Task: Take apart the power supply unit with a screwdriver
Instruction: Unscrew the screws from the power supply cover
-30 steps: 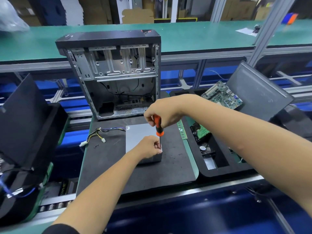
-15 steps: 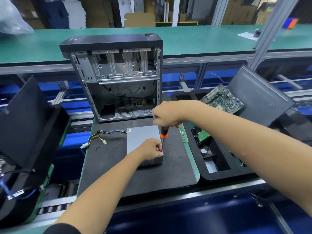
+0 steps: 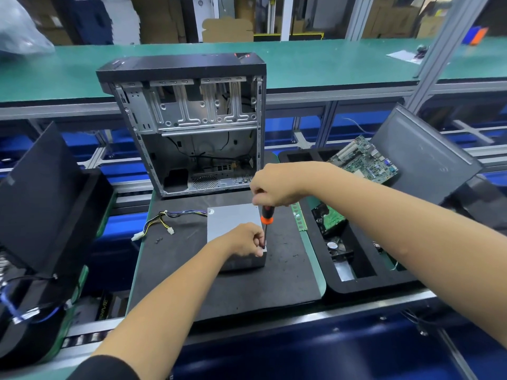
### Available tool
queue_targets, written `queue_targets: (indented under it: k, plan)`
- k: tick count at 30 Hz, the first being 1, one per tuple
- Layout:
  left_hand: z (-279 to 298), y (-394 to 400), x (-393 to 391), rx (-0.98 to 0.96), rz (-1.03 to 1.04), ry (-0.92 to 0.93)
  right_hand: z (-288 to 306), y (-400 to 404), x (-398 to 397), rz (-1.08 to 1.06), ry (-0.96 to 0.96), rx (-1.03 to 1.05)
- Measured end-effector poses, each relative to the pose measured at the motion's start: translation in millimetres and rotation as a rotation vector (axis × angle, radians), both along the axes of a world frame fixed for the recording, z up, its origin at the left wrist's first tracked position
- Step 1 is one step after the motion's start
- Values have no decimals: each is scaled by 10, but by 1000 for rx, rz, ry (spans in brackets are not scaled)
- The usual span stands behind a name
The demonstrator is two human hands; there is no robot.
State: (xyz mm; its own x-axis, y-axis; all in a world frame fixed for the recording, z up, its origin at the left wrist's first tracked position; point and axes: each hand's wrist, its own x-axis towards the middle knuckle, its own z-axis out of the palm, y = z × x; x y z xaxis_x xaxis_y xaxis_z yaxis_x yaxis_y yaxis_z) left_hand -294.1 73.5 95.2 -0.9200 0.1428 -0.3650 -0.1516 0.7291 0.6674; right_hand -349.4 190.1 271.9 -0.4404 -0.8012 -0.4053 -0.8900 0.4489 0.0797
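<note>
Left hand (image 3: 245, 239): fingers pinch the shaft near the tip; keep steadying it.
Power supply unit (image 3: 233, 222): flat on the worktop (image 3: 225, 292) mat, before the open case (image 3: 189, 124).
Screwdriver (image 3: 265, 224): upright at the near-right corner; press straight down.
Right hand (image 3: 274, 185): fingers wrapped round the handle; turn slowly.

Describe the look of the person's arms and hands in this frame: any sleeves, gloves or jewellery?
Both hands, the left hand and the right hand, are bare, with no gloves, and no rings or watch show. Both forearms are uncovered. A dark sleeve edge shows on the left arm at the bottom of the picture; no sleeve shows on the right arm.
</note>
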Motion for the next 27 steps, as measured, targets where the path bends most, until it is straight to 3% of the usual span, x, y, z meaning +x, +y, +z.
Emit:
queue_targets:
  k: [4, 9, 12, 15, 19, 23, 27]
  plan:
    - [-13, 1, -8, 6, 0, -8, 72, 75, 5, -44, -270, -160]
    - [-29, 5, -16, 8, 9, -8, 14, 5, 34, -236, -165, -67]
    - [-37, 9, -22, -19, 2, -1, 17, -33, 38, -152, -80, -2]
    - [-57, 6, -18, -10, 13, 10, 68, -4, 24, -57, -144, -67]
    - [-80, -11, -11, -7, 18, 6, 51, 19, 40, -90, -238, -120]
    - [-74, -21, -17, 11, 14, 6, -3, -15, 57, -201, -122, -49]
    - [-79, -25, -14, 25, 4, 17, 5, -1, 13, -89, -110, -95]
